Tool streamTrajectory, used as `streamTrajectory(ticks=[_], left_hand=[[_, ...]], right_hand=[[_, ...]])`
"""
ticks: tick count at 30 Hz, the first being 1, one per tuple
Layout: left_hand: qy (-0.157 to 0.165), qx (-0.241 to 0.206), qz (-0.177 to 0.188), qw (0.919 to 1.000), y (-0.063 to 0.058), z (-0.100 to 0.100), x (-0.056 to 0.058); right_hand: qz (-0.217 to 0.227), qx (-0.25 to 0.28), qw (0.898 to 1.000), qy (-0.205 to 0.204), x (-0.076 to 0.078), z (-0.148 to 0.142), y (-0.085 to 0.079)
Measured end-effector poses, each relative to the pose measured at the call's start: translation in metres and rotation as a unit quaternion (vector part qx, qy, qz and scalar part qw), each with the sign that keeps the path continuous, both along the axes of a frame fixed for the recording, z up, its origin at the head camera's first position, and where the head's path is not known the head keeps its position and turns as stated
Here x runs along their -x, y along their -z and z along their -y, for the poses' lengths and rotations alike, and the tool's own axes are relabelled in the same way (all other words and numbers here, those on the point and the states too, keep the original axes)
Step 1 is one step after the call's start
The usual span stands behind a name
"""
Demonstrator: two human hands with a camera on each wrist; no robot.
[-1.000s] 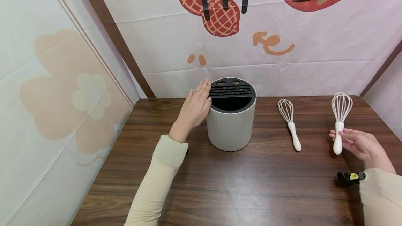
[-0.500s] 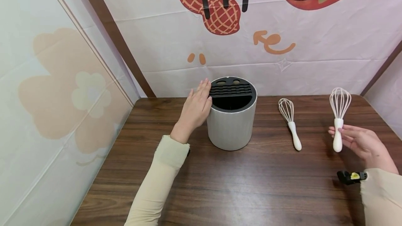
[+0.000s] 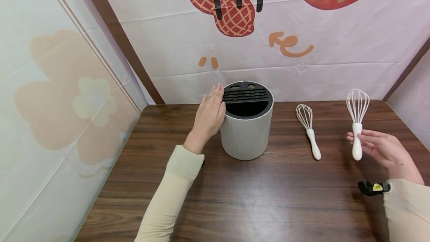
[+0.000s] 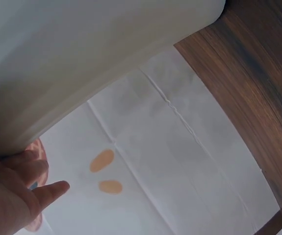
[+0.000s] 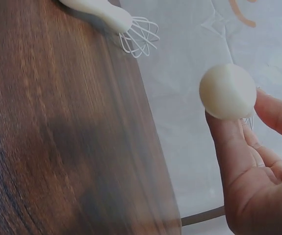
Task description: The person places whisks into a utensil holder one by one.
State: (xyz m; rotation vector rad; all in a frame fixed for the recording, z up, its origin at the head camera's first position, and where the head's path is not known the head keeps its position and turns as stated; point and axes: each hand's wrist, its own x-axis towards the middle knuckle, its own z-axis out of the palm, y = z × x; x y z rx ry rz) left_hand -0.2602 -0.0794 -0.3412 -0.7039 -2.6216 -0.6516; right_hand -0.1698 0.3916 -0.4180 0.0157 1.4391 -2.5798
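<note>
White whisk point(image 3: 357, 126): in the right hand point(image 3: 386, 150), off the counter, right side of the head view, wires up, handle end down. Right fingers pinch the handle, thumb on the near side, other fingers behind; the right wrist view shows the round handle end between thumb and finger.

Container point(image 3: 246, 141): white-grey round bin, upright on the counter, left of both whisks, well apart from the held one. Black top insert point(image 3: 246, 96) has two round holes at the back, a ridged slotted strip across the middle, a half-moon gap in front. Nothing sticks up from it; inside the gap is dark, contents can't be made out.

Left hand point(image 3: 209, 117): against the bin's left side at the rim, fingers fairly straight and mostly together, little finger apart, not gripping round.

Second whisk point(image 3: 309, 133): white, lying on the counter between bin and held whisk, wires toward the back, touched by neither hand.

Counter point(image 3: 268, 201): dark brown wood grain. Behind it, pale printed cloth point(image 3: 174, 47).
</note>
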Motion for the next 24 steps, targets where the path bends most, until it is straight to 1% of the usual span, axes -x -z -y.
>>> streamTrajectory(ticks=[5,10,13,15,18,20,24], left_hand=[[-0.002,0.0,-0.001,1.0,0.001,-0.002,0.001],[0.001,-0.004,-0.008,1.0,0.001,-0.003,0.002],[0.003,-0.008,-0.013,0.9999,0.001,-0.005,0.003],[0.004,-0.011,-0.014,0.9998,0.001,-0.006,0.004],[0.006,-0.012,-0.01,0.9999,0.001,-0.007,0.004],[0.007,-0.011,-0.006,0.9999,0.001,-0.007,0.004],[0.006,-0.003,0.0,1.0,0.001,-0.009,0.005]], right_hand=[[-0.009,-0.008,1.0,-0.008,0.002,0.005,-0.002],[-0.011,0.004,1.0,-0.011,0.003,0.01,-0.003],[-0.023,0.008,0.999,-0.021,0.004,0.012,-0.003],[-0.032,0.014,0.999,-0.032,0.004,0.014,-0.002],[-0.041,0.04,0.997,-0.049,0.004,0.016,-0.001],[-0.044,0.05,0.996,-0.054,0.005,0.017,-0.001],[-0.037,0.052,0.997,-0.048,0.004,0.018,-0.003]])
